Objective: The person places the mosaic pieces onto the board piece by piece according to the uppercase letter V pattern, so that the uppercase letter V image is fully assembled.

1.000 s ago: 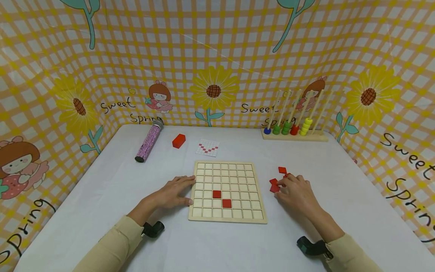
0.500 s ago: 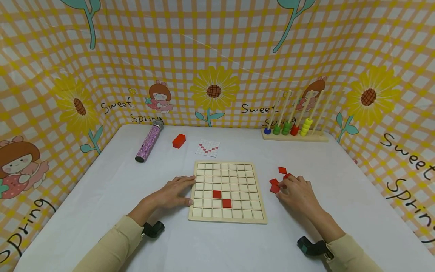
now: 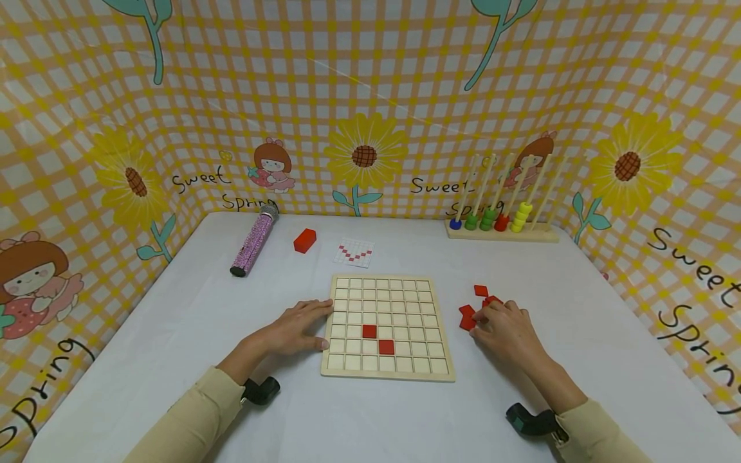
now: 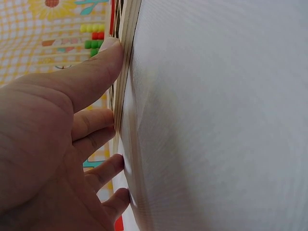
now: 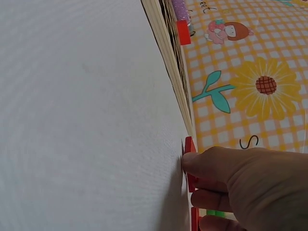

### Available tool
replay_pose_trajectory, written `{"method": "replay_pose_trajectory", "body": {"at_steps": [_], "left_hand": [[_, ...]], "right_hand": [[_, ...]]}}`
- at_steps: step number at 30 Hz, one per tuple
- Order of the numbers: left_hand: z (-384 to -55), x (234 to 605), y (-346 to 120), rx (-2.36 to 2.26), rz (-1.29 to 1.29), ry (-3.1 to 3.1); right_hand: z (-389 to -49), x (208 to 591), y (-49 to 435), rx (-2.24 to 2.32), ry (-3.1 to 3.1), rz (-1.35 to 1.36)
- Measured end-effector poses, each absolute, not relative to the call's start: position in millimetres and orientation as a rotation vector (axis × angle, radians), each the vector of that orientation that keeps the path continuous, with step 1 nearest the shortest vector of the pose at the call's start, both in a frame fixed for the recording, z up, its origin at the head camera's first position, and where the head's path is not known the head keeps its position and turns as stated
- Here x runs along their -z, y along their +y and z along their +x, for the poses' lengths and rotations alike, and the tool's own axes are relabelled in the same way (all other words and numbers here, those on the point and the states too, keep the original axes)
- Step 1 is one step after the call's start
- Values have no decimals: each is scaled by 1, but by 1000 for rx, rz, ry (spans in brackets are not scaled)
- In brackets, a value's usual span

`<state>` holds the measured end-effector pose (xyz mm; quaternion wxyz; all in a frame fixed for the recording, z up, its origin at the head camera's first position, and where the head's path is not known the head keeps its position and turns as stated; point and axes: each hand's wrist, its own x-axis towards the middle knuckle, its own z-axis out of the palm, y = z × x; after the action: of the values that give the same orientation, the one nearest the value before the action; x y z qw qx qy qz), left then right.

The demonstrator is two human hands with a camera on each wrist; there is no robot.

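A wooden grid board (image 3: 386,376) lies in the middle of the table, with two red square tiles sitting in its cells, one (image 3: 369,332) up and to the left of the other (image 3: 386,347). My left hand (image 3: 295,329) rests at the board's left edge, thumb and fingertips against its side, as the left wrist view also shows. To the right of the board, my right hand (image 3: 509,331) is over a small group of loose red tiles (image 3: 466,311). In the right wrist view its thumb and finger pinch a red tile (image 5: 188,144) low at the table.
Behind the board lies a small pattern card (image 3: 354,252) with red squares in a V. A red block (image 3: 305,240) and a glittery pink microphone (image 3: 255,241) lie to its left. At the back right stands a bead abacus (image 3: 502,233). Patterned cloth walls surround the table.
The right hand shifts only slightly among the loose red tiles, which have moved a little. The left hand and the board stay where they were.
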<state>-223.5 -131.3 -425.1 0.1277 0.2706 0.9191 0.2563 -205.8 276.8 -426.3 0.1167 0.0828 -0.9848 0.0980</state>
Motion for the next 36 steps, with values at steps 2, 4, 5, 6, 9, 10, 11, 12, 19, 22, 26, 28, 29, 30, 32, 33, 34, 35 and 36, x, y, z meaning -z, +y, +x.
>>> {"method": "replay_pose_trajectory", "body": {"at_steps": [2,4,5,6,9,10,11,12,19,22,26,28,29,30,32,33,34,35,36], "left_hand": [[-224,425,-131,-744,789,2676],[-224,425,-131,-747,789,2673],[-223,425,-131,-751,794,2672],[-224,425,-131,-754,796,2672],[-224,426,-131,-761,803,2667],[-224,426,-132,-762,805,2667],[-224,426,-132,-764,805,2666],[-224,426,-132,-764,806,2665],[-224,426,-132,-757,800,2668],[-223,425,-132,-752,791,2670],[-223,425,-132,-756,785,2669],[-223,425,-131,-760,786,2666],[-223,425,-131,-762,785,2665],[-224,425,-131,-766,788,2663],[-224,426,-131,-771,793,2660],[-224,426,-131,-771,792,2660],[-224,425,-131,-770,792,2659],[-224,425,-131,-769,792,2659],[-224,425,-131,-766,790,2659]], "right_hand": [[-205,426,277,-291,-2880,254],[-205,425,277,-295,-2875,271],[-204,424,276,-297,-2874,281],[-204,423,276,-303,-2871,295],[-203,421,273,-320,-2869,324],[-202,420,271,-325,-2871,333],[-202,419,270,-330,-2874,339],[-202,418,268,-337,-2876,348],[-200,414,254,-325,-2836,440],[-200,413,247,-334,-2813,483],[-200,411,236,-341,-2809,512],[-200,410,230,-341,-2811,518],[-200,410,227,-343,-2811,524],[-200,409,224,-343,-2810,531],[-200,409,219,-342,-2816,539],[-200,409,216,-341,-2813,548],[-201,409,213,-342,-2811,555],[-201,409,211,-341,-2807,566],[-201,408,208,-340,-2803,576]]}}
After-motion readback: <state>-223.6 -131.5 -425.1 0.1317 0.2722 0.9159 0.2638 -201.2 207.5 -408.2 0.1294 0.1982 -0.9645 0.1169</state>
